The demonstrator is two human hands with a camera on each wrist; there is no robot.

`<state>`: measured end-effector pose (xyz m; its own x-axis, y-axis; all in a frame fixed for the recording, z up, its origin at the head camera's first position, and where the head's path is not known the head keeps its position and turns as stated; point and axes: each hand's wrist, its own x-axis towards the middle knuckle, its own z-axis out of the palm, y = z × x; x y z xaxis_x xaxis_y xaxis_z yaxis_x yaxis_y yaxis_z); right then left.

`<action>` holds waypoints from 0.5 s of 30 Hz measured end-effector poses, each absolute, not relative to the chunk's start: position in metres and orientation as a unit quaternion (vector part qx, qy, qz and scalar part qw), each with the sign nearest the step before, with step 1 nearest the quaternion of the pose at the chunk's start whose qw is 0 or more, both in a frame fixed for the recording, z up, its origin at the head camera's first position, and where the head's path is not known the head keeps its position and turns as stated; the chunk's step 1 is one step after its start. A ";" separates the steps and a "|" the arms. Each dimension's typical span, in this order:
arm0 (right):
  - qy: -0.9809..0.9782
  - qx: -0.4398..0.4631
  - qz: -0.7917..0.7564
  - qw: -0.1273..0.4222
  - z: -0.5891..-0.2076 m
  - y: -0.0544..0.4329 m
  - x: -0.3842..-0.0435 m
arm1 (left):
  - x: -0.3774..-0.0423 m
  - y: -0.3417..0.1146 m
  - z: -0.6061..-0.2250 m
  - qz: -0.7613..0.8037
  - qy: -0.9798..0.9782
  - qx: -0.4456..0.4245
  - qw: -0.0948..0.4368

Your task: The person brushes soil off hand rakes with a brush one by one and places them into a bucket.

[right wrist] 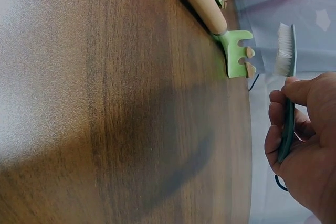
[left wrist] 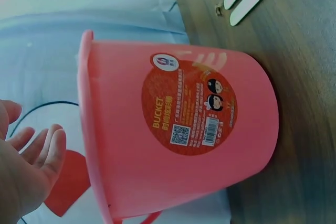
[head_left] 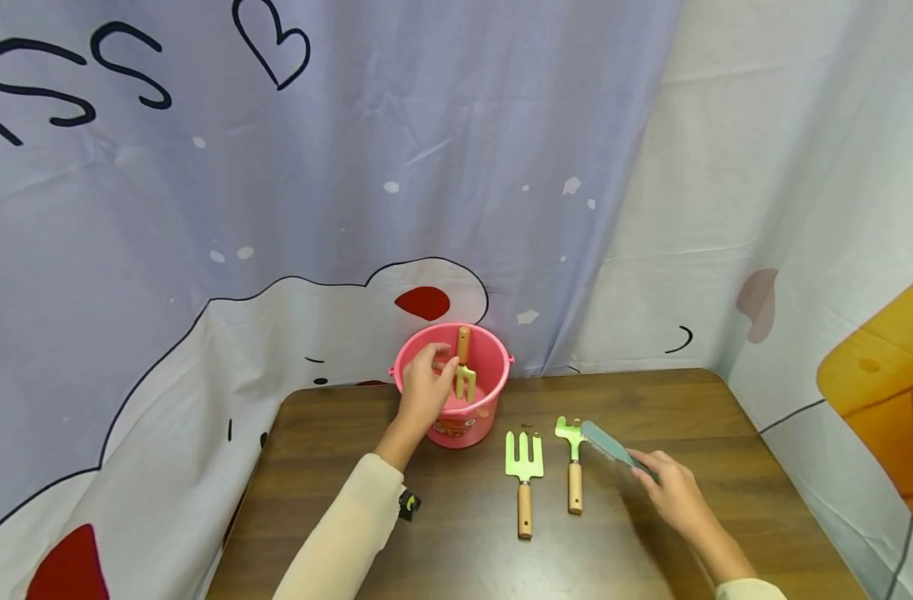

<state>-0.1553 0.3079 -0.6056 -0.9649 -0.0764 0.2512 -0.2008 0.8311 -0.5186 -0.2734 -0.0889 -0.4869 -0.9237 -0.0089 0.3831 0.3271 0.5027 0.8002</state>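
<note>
My left hand [head_left: 426,386] is over the near left rim of a pink bucket [head_left: 464,429], fingers loosely bent with nothing seen between them in the left wrist view. Beside its fingertips, a small hand fork [head_left: 464,377] with a wooden handle shows within the bucket's mouth, tines downward. Whether the fingertips touch it I cannot tell. My right hand [head_left: 674,492] grips the dark end of a grey-green brush [head_left: 606,440] with white bristles [right wrist: 284,48], raised above the table. Near the brush lies a green garden rake [head_left: 574,467] with a wooden handle.
Left of the rake lies a larger green garden fork [head_left: 524,479], its tines toward the bucket. Small brown bits [right wrist: 223,2] lie by the tools. The brown wooden table [head_left: 441,550] ends at a printed curtain [head_left: 336,208] behind the bucket.
</note>
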 end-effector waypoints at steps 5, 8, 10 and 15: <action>-0.950 0.074 0.283 0.112 -0.605 0.307 -0.155 | -0.261 -0.092 -0.486 -0.498 -0.838 -0.118 0.191; -0.950 0.073 0.284 0.111 -0.604 0.307 -0.156 | -0.254 -0.092 -0.487 -0.493 -0.836 -0.133 0.201; -0.949 0.073 0.284 0.112 -0.604 0.307 -0.156 | -0.249 -0.092 -0.488 -0.490 -0.836 -0.141 0.203; -0.949 0.074 0.285 0.113 -0.603 0.306 -0.156 | -0.238 -0.092 -0.492 -0.488 -0.832 -0.162 0.211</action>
